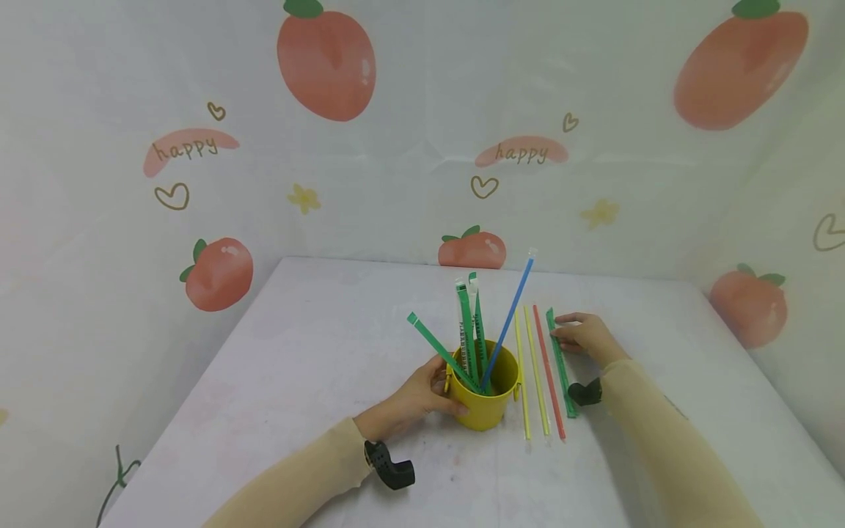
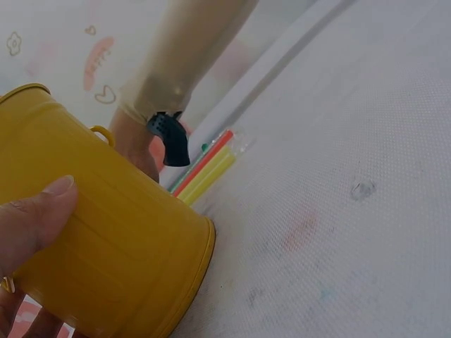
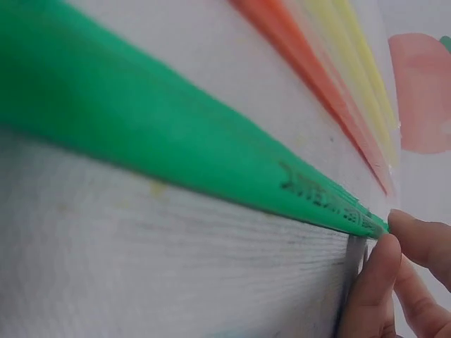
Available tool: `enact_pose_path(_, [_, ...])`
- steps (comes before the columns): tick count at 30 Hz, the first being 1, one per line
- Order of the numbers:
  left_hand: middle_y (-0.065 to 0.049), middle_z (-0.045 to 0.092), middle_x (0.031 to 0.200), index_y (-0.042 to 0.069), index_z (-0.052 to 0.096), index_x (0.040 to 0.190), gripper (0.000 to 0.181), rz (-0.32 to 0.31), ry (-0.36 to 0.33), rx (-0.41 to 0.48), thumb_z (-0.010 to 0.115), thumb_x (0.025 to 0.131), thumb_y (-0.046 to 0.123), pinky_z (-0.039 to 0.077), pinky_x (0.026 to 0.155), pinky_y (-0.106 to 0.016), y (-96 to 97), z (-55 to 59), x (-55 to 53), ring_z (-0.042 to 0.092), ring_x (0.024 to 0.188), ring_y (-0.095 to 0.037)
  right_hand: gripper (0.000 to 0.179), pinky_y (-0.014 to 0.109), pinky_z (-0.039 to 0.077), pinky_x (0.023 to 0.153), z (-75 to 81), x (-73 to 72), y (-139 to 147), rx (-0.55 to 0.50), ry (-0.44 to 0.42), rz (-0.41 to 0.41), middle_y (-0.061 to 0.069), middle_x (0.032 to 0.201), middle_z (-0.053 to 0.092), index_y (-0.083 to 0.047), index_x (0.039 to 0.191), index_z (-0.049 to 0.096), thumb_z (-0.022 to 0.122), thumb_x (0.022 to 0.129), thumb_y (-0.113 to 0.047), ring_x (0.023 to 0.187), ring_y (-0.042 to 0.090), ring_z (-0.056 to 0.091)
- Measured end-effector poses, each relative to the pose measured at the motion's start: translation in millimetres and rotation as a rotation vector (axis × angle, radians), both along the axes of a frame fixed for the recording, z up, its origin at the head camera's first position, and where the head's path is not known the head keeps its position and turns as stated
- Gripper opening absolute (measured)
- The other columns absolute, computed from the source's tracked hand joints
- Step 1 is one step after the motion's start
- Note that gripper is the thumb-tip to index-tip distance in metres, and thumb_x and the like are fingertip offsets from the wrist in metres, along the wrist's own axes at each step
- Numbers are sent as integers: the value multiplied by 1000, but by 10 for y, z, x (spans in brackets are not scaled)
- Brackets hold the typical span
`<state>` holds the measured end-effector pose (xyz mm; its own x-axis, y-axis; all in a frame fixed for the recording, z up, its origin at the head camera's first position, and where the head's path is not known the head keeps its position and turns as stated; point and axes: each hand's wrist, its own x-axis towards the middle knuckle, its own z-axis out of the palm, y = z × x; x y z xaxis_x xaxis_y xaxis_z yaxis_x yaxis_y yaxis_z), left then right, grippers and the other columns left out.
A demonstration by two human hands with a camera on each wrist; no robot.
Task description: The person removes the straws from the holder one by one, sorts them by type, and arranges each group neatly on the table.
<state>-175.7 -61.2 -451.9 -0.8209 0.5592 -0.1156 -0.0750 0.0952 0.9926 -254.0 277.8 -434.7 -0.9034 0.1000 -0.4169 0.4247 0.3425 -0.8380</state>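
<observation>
Left hand [image 1: 422, 389] is clasping the yellow bucket [image 1: 484, 419] midway between the table's [image 1: 330, 352] side edges, apparently steadying it, thumb pressing the near wall. 2 yellow sticks [image 1: 538, 374], 1 red stick [image 1: 549, 374] and 1 green stick [image 1: 563, 374] are lying alongside, pointing toward the back edge, presumably spaced for picking. Right hand [image 1: 587, 337] is pinching the green stick's far end, forearm slanting inward.

Head view: moderately bright, diffuse illumination; soft shadow on the white tabletop [image 1: 317, 352] beside the beige fabric right sleeve [image 1: 673, 440]. Red printed fruit [image 1: 742, 70] near the upper-right corner appears stretched. Left wrist view: dim; yellow cylindrical bucket [image 2: 106, 225] shaded. Right wrist view: hazy; near portion of the long green wrapped stick [image 3: 141, 120] blurred.
</observation>
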Motion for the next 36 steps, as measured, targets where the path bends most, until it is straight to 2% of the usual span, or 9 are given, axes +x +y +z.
enact_pose_path(6, [3, 43, 138, 24, 43, 134, 78, -2, 1, -2, 81, 68, 7, 22, 108, -51, 0, 8, 9, 33, 132, -26, 56, 19, 53, 66, 2, 6, 45, -39, 2, 1, -1, 80, 63, 5, 136, 38, 62, 88, -12, 66, 5, 60])
enact_pose_path(11, [3, 44, 137, 23, 42, 134, 79, 1, -11, 12, 80, 68, 5, 24, 108, -49, -2, 10, 13, 34, 131, -25, 57, 18, 52, 67, 7, 9, 66, -6, 20, -3, 0, 88, 60, 1, 137, 39, 63, 88, -16, 69, 4, 59])
enact_pose_path(17, [5, 44, 137, 26, 41, 135, 81, 5, -10, 14, 81, 68, 7, 27, 108, -47, 8, -6, 12, 36, 129, -24, 56, 18, 51, 69, 138, 29, 52, -1, 82, 7, 0, 92, 62, -4, 139, 38, 61, 89, -19, 75, 5, 58])
enact_pose_path(23, [4, 44, 137, 25, 41, 136, 81, 7, -1, 3, 81, 68, 8, 25, 108, -50, 11, -19, 9, 35, 130, -25, 59, 20, 51, 81, 332, 98, 12, -190, 231, 48, 9, 114, 58, 2, 141, 30, 57, 92, -15, 92, 8, 61])
enact_pose_path(26, [4, 44, 137, 24, 40, 136, 81, 7, 0, 0, 81, 68, 8, 24, 108, -51, 11, -22, 10, 35, 130, -25, 57, 20, 51, 81, 418, 140, -24, -300, 313, 72, 2, 106, 59, 3, 140, 30, 56, 93, -17, 91, 7, 61])
enact_pose_path(28, [4, 44, 137, 24, 41, 136, 81, 8, -1, 3, 81, 68, 8, 23, 108, -51, 12, -17, 14, 35, 129, -25, 48, 22, 51, 81, 470, 164, -52, -403, 366, 90, -3, 100, 60, 0, 136, 36, 54, 94, -16, 90, 7, 62])
enact_pose_path(31, [5, 44, 137, 25, 42, 135, 80, 8, -7, 9, 81, 68, 7, 23, 108, -51, 10, -11, 15, 34, 130, -25, 32, 25, 50, 85, 547, 196, -97, -576, 425, 125, -2, 100, 63, -6, 128, 44, 48, 96, -11, 94, 12, 62])
enact_pose_path(34, [5, 44, 137, 28, 42, 134, 79, 11, -5, -2, 81, 68, 8, 23, 108, -51, 9, -8, 17, 34, 130, -24, 26, 26, 49, 87, 620, 232, -152, -622, 474, 155, 1, 107, 62, -13, 124, 47, 44, 98, -12, 100, 16, 60])
enact_pose_path(36, [6, 44, 137, 29, 42, 134, 80, 11, -1, -11, 82, 68, 9, 23, 108, -52, 9, -9, 17, 34, 130, -24, 28, 26, 49, 87, 665, 259, -197, -605, 499, 162, 1, 112, 59, -15, 127, 46, 44, 98, -16, 104, 16, 59])
